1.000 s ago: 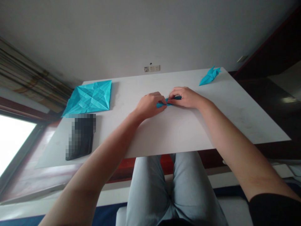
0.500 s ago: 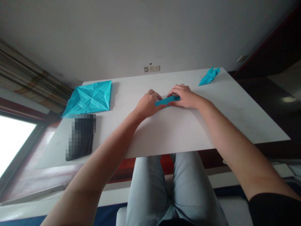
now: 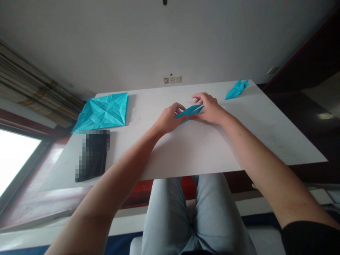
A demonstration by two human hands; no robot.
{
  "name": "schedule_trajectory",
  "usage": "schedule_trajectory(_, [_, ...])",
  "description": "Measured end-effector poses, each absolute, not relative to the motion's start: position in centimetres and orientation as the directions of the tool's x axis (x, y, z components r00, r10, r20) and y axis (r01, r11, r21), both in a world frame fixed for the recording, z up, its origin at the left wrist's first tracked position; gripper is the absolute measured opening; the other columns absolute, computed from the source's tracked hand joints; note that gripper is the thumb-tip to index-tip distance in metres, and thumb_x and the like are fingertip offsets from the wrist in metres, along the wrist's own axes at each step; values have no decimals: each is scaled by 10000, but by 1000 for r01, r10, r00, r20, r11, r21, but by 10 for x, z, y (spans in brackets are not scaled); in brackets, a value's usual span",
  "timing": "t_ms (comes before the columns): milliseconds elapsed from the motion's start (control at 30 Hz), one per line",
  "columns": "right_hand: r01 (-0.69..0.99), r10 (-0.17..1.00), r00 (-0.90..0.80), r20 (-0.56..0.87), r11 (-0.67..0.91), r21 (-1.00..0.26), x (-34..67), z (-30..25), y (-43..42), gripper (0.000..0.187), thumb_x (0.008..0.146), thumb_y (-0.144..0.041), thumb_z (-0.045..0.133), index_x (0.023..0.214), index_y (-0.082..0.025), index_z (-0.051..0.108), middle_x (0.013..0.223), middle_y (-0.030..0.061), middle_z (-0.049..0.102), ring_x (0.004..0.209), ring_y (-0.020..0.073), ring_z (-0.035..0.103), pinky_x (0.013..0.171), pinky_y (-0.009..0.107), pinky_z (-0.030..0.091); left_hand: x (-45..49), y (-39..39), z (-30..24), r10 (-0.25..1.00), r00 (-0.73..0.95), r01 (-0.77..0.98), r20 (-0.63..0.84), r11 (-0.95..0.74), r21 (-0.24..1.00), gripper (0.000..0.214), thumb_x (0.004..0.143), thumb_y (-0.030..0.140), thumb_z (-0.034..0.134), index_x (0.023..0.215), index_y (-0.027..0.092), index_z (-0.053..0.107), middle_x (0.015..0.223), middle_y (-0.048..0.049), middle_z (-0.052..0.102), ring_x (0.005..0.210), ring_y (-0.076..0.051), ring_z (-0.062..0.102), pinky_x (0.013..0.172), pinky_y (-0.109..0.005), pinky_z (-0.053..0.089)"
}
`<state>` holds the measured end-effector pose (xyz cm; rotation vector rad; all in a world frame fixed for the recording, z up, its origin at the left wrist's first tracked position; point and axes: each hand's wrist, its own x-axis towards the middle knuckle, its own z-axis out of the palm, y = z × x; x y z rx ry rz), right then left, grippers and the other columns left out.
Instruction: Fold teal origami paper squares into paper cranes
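Between my two hands is a folded piece of blue origami paper (image 3: pixel 190 111), narrow and pointed, with its layers spread apart toward the right. My left hand (image 3: pixel 171 118) pinches its left end, fingers behind and thumb in front. My right hand (image 3: pixel 208 109) holds its right end, the thumb along the near side and among the layers. The index finger of that hand is raised and curled above the paper. The inner folds are partly hidden by my fingers.
On the white table (image 3: pixel 170 159), an unfolded, creased blue sheet (image 3: pixel 105 110) lies at the left. A dark, partly pixelated flat object (image 3: pixel 94 156) lies nearer me. A folded blue origami figure (image 3: pixel 236 89) sits at the far right. Wall sockets (image 3: pixel 172 80) are behind the table.
The folded paper has tilted and its layers have come apart, showing more of its faces. My right fingers have lifted off its top. The view has shifted slightly.
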<state>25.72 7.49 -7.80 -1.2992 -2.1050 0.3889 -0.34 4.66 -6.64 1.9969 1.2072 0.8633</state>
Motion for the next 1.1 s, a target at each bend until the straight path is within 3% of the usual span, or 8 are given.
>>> schedule_trajectory(100, [593,903,-154,401,409,-694,254,-79,79,1141,684,-741,1032,1605,-276,543,1553,200,648,1301,401,673,1130,615,560,3,48,-64,940,262,294,218,-293,910,358,923,500,917,975,205,721,865,-18,770,802,-160,674,693,-265,479])
schedule_trajectory(200, [365,933,-140,332,360,-859,245,-71,76,902,762,-840,939,1401,-256,686,1383,162,747,1163,335,733,1046,538,619,8,47,-62,955,244,-3,170,-175,985,513,858,624,965,913,211,667,834,-11,747,714,-132,629,633,-253,447])
schedule_trajectory(300, [175,910,-315,268,333,-926,235,-61,66,686,832,-848,886,1119,-233,785,1120,103,821,1066,298,757,1027,474,625,11,44,-60,951,273,-159,143,-102,982,616,787,713,999,877,204,664,838,-23,763,684,-118,610,622,-253,440])
schedule_trajectory(500, [95,884,-362,296,350,-932,227,-53,57,605,896,-824,856,1002,-245,717,921,38,775,871,218,702,850,384,614,6,44,-57,926,350,-147,138,-91,985,596,839,735,954,876,177,749,871,-41,804,812,-164,728,784,-295,557])
schedule_trajectory(600, [25,887,-330,324,351,-936,228,-56,60,600,889,-766,903,1067,-284,595,899,-6,762,813,195,703,798,368,614,4,46,-59,921,367,-170,128,-69,983,557,853,652,974,1007,183,717,956,-60,843,945,-216,820,924,-354,612])
schedule_trajectory(800, [-24,879,-282,386,396,-918,230,-60,59,714,894,-645,955,1286,-368,426,770,-113,639,657,181,681,697,356,588,3,50,-62,920,276,-285,278,-198,938,696,802,561,1045,1195,262,555,1011,-20,840,920,-228,852,905,-398,666])
schedule_trajectory(933, [7,866,-296,403,424,-906,230,-58,58,579,941,-668,898,1253,-347,531,776,-87,624,660,179,667,680,359,597,4,51,-61,904,308,-210,296,-239,948,488,872,549,976,1115,194,746,1038,-62,837,930,-209,816,943,-396,665])
schedule_trajectory(1100, [46,881,-297,370,400,-915,232,-55,60,490,979,-717,808,1143,-264,720,932,12,752,775,186,695,708,340,610,2,52,-61,930,292,-163,225,-183,969,443,909,485,882,1223,172,869,1148,-104,882,997,-230,812,1021,-422,642])
